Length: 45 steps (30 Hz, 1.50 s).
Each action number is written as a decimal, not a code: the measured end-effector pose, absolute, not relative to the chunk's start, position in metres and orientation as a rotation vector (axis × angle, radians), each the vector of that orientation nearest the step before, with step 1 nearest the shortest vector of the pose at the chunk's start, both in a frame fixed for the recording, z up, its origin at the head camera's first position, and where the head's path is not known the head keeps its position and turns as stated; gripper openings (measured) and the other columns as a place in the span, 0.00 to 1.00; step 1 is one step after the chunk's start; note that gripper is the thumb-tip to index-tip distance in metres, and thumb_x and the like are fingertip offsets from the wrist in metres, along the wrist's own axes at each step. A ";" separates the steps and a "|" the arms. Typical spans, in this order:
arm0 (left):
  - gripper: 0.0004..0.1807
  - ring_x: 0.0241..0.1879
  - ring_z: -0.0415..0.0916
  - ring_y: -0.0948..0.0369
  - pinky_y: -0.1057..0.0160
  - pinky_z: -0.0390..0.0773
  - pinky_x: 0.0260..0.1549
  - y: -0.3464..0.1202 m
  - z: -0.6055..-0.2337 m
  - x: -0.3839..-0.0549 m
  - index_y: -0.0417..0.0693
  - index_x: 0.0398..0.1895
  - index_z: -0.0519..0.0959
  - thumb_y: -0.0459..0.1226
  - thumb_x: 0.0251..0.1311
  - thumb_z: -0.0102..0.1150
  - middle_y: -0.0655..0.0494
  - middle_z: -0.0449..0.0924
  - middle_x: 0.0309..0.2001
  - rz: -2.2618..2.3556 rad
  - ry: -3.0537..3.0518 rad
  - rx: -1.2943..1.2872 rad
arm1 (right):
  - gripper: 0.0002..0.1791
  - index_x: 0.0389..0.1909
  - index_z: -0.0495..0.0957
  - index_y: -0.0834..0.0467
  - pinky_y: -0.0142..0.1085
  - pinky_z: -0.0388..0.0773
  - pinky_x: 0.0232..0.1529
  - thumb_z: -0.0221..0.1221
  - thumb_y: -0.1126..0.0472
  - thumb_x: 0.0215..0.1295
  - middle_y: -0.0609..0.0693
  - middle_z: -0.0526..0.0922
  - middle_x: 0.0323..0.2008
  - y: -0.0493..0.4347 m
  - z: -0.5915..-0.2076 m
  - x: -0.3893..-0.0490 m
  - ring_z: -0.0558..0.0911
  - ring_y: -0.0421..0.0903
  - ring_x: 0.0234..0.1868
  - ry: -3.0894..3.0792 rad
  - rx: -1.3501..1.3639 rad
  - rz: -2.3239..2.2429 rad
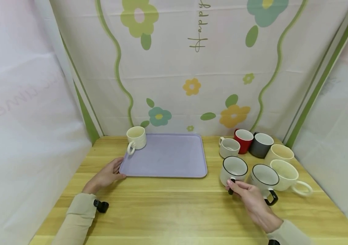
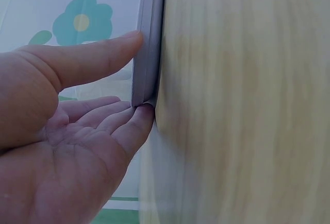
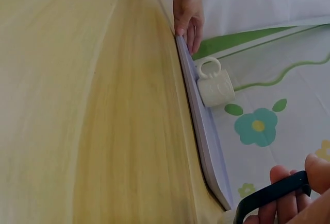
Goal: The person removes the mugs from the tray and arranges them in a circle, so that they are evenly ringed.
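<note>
My right hand (image 1: pixel 250 199) pinches the black handle (image 3: pixel 270 194) of a white mug with a black rim (image 1: pixel 232 170), at the front left of a group of mugs. My left hand (image 1: pixel 108 174) touches the front left corner of a lilac tray (image 1: pixel 167 154), with the thumb at its edge and the fingers fairly straight beside it. A cream mug (image 1: pixel 137 137) stands upright at the tray's back left, its ring handle toward the front. Close to the right hand stands a second white mug with a black rim and handle (image 1: pixel 264 177).
Behind the gripped mug stand a small white cup (image 1: pixel 229 149), a red mug (image 1: pixel 243 141) and a dark grey mug (image 1: pixel 261 145). Two cream-yellow mugs (image 1: pixel 285 175) stand at the right. Fabric walls (image 1: pixel 174 85) enclose the wooden table (image 1: pixel 174 211) at the back and sides.
</note>
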<state>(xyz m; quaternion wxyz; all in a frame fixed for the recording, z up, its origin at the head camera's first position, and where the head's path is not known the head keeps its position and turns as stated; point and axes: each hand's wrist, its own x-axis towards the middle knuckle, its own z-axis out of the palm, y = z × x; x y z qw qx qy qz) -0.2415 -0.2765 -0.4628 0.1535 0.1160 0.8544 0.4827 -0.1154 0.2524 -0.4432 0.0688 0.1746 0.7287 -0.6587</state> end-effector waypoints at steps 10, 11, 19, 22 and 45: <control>0.50 0.83 0.42 0.33 0.35 0.53 0.81 -0.276 -0.463 -0.242 0.31 0.85 0.41 0.31 0.72 0.63 0.28 0.38 0.84 1.374 2.461 0.322 | 0.16 0.49 0.91 0.52 0.26 0.81 0.53 0.67 0.45 0.72 0.35 0.90 0.36 0.256 -0.456 -0.115 0.83 0.33 0.46 2.127 0.556 -2.081; 0.50 0.83 0.42 0.33 0.35 0.53 0.81 -0.276 -0.463 -0.242 0.31 0.85 0.41 0.31 0.72 0.63 0.28 0.38 0.84 1.372 2.462 0.323 | 0.15 0.48 0.91 0.51 0.26 0.82 0.53 0.67 0.46 0.72 0.35 0.90 0.36 0.256 -0.457 -0.115 0.83 0.33 0.46 2.111 0.555 -2.099; 0.49 0.83 0.42 0.33 0.35 0.52 0.82 -0.276 -0.464 -0.242 0.31 0.84 0.41 0.31 0.73 0.63 0.28 0.38 0.84 1.385 2.457 0.335 | 0.11 0.46 0.91 0.49 0.25 0.83 0.54 0.65 0.49 0.74 0.35 0.90 0.37 0.260 -0.462 -0.118 0.84 0.32 0.46 2.048 0.544 -2.189; 0.49 0.83 0.42 0.33 0.36 0.52 0.82 -0.276 -0.464 -0.242 0.31 0.84 0.41 0.31 0.73 0.63 0.28 0.38 0.84 1.376 2.463 0.338 | 0.11 0.46 0.91 0.49 0.24 0.83 0.55 0.66 0.48 0.74 0.35 0.90 0.37 0.260 -0.462 -0.118 0.83 0.31 0.47 2.036 0.551 -2.211; 0.49 0.84 0.42 0.35 0.39 0.51 0.83 -0.274 -0.462 -0.242 0.33 0.85 0.42 0.32 0.72 0.63 0.30 0.38 0.85 1.354 2.483 0.278 | 0.22 0.51 0.90 0.51 0.28 0.81 0.40 0.64 0.38 0.72 0.47 0.92 0.47 0.279 -0.434 -0.118 0.85 0.37 0.45 2.907 0.038 -1.193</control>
